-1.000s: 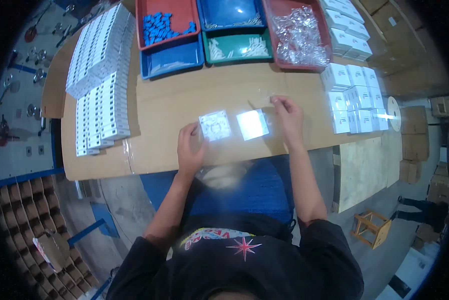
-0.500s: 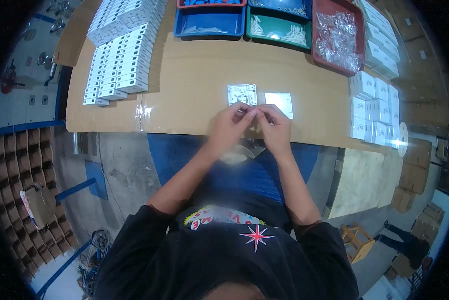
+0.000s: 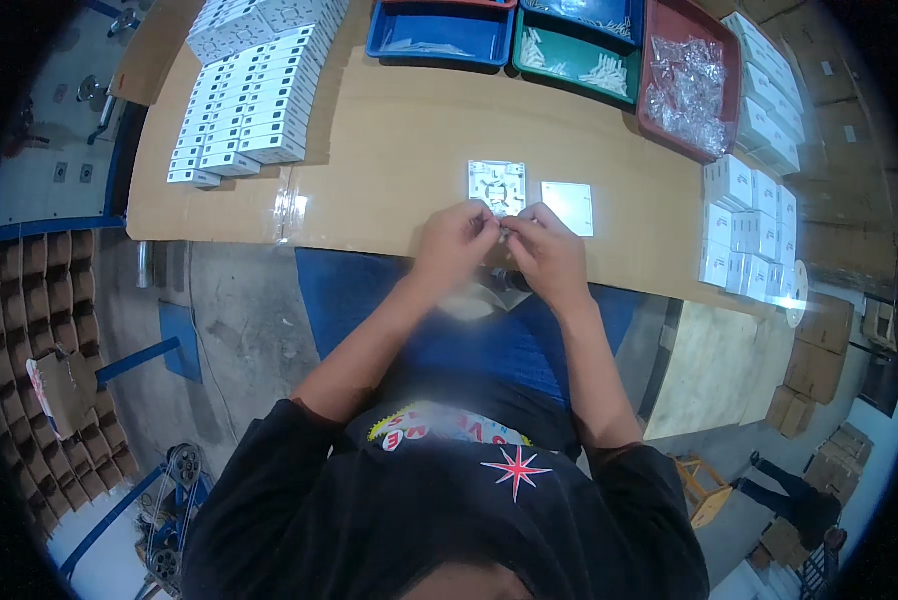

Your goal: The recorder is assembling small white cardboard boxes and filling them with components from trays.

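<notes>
One bumpy white square (image 3: 496, 185) lies on the table (image 3: 389, 140). On its near side, your two hands, left hand (image 3: 455, 245) and right hand (image 3: 553, 254), meet with fingertips close; I can't tell if they pinch anything. One smooth white square (image 3: 568, 208) lies just right of it. Past it is one green tray (image 3: 572, 86).

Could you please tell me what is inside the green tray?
The green tray holds small white pieces, mostly piled toward its left and right ends; whatever lies beneath them is covered.
</notes>
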`<state>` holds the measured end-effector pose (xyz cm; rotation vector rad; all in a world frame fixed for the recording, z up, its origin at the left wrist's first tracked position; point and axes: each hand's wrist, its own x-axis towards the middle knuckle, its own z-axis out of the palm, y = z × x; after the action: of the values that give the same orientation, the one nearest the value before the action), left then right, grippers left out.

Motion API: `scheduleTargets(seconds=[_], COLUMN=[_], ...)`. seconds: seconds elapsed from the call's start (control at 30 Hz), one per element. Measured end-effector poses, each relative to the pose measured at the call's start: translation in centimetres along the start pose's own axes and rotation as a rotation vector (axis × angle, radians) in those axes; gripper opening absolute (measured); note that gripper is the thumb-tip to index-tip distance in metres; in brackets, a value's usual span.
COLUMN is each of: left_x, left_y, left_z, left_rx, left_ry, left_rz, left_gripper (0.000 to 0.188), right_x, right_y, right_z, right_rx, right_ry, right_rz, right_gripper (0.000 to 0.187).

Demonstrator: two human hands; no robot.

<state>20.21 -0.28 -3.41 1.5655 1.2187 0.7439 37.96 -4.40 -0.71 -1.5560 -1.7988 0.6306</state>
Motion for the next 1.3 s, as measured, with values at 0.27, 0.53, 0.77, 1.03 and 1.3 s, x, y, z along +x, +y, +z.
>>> scheduleTargets(seconds=[0.27, 0.53, 0.77, 1.03, 1.3], left_x=[0.7, 0.1, 0.8, 0.2, 0.6], left_y=[-0.1, -1.3, 0.0, -2.5, -0.5], left_z=[-0.7, -1.3, -1.7, -1.0, -1.0], left_rx=[0.078, 0.284, 0.322, 0.269, 0.196], left_ry=[0.092, -0.137, -0.013, -0.004, 0.092], left_rz=[0.395, 0.391, 0.496, 0.477, 0.487], left_gripper=[0.028, 0.046, 0.040, 0.033, 0.029], right_x=[0.0, 0.4, 0.7, 0.6, 0.7], right_y=[1.4, 1.4, 1.8, 1.6, 1.7], right_z=[0.1, 0.0, -0.6, 0.0, -0.6], right_rx=[0.270, 0.476, 0.516, 0.574, 0.472], right_ry=[-0.064, -0.111, -0.160, -0.134, -0.126], right_rz=[0.115, 0.156, 0.197, 0.213, 0.321], right_gripper=[0.019, 0.017, 0.008, 0.011, 0.014])
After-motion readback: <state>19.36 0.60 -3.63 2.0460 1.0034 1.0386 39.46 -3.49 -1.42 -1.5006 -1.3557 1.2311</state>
